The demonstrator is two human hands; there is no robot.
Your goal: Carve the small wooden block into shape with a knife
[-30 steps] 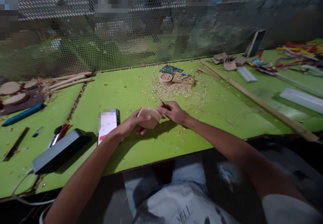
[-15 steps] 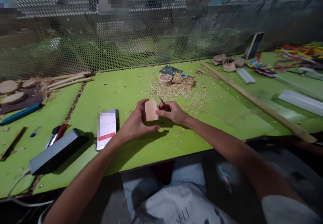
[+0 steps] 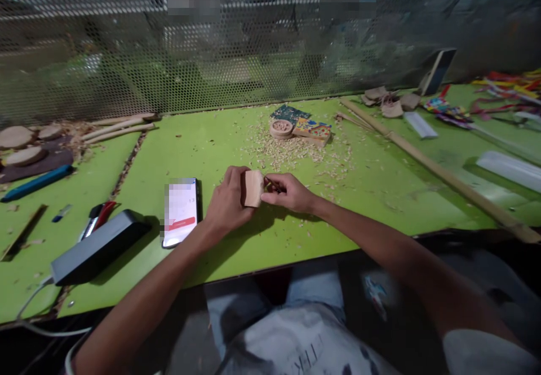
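My left hand [image 3: 230, 200] is closed around a pale wooden block [image 3: 253, 188], its broad face turned up and its right edge rounded. Close against that edge, my right hand [image 3: 289, 193] pinches a thin dark tool [image 3: 273, 183], perhaps a carving knife; most of it is hidden by the fingers. Both hands are just above the green table [image 3: 220, 144]. Beyond them, wood chips [image 3: 281, 154] lie scattered around a small round wooden dish [image 3: 281, 129] and a colourfully painted wooden block [image 3: 313, 131].
Left of my hands lies a lit phone [image 3: 181, 211], with a grey box on a cable [image 3: 99, 248] and a red-handled cutter [image 3: 99, 217] farther left. A long bamboo strip [image 3: 435, 166] runs across the right side. A perforated metal screen [image 3: 203, 65] borders the back.
My left hand has rolled over, so its back now faces up and its thumb is no longer visible. The wooden block has turned with it. My right hand's tool now lies flatter.
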